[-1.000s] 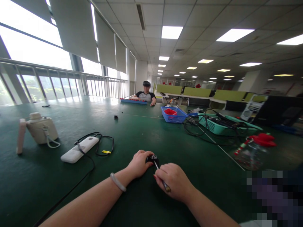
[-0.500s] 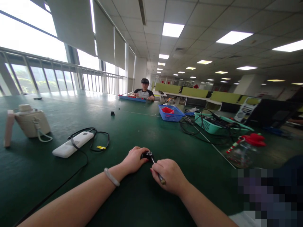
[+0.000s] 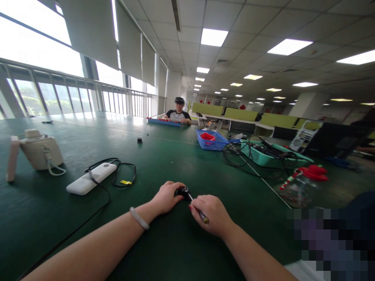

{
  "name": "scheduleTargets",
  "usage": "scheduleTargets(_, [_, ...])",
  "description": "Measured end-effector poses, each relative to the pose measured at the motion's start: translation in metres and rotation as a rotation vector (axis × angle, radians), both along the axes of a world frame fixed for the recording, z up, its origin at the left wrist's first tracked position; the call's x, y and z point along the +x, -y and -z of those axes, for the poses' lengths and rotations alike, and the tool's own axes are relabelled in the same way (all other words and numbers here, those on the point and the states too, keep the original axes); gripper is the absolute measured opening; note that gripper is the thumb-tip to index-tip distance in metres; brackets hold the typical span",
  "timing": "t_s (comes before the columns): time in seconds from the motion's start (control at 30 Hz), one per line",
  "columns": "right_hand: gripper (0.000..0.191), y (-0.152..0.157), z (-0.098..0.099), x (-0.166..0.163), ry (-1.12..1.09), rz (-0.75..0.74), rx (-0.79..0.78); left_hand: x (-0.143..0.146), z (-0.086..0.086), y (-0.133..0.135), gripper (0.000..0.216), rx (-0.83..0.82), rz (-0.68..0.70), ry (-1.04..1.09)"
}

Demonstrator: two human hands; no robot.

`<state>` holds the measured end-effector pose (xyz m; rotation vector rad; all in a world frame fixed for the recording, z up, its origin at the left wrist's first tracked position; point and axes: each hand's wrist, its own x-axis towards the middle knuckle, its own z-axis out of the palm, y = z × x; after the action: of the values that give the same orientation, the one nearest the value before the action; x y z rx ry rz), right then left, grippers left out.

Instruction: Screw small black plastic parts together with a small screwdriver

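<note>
On the green table, my left hand grips a small black part with a shiny metal top, fingers over its far side and thumb on the near side. What kind of part it is, I cannot make out. My right hand is closed around a screwdriver, its handle end poking out below the fingers. The thin metal shaft points up and left, and its tip is at the right side of the black part. Whether the tip touches it is too small to tell.
Left lie a white power bank with a black cable and a beige bottle. To the right are a blue basket, a green basket with cables, and a red-lidded jar. A person sits across the table.
My right hand and the screwdriver have shifted slightly to the right, and the shaft lies flatter. My left hand stays on the black part. Across the table, the person's hands have moved lower.
</note>
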<state>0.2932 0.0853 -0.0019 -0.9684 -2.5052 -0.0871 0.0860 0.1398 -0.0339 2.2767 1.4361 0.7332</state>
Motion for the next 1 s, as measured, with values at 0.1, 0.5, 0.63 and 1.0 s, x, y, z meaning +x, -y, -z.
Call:
scheduleTargets(0.1, [0.022,-0.002,0.000,0.001,-0.010,0.010,-0.039,-0.001,0.001,0.000,0.039,-0.002,-0.003,0.000])
scheduleTargets(0.5, [0.019,-0.007,0.001,0.007,-0.162,0.048,-0.205,-0.001,0.001,0.000,0.040,-0.005,0.000,0.000])
scheduleTargets(0.63, [0.026,-0.005,0.000,0.007,-0.153,0.023,-0.170,-0.001,0.000,0.000,0.038,-0.014,-0.004,-0.001])
scheduleTargets(1.0, [0.024,0.003,-0.003,0.000,-0.036,-0.019,-0.046,0.000,-0.002,0.001,0.038,-0.010,0.006,-0.017])
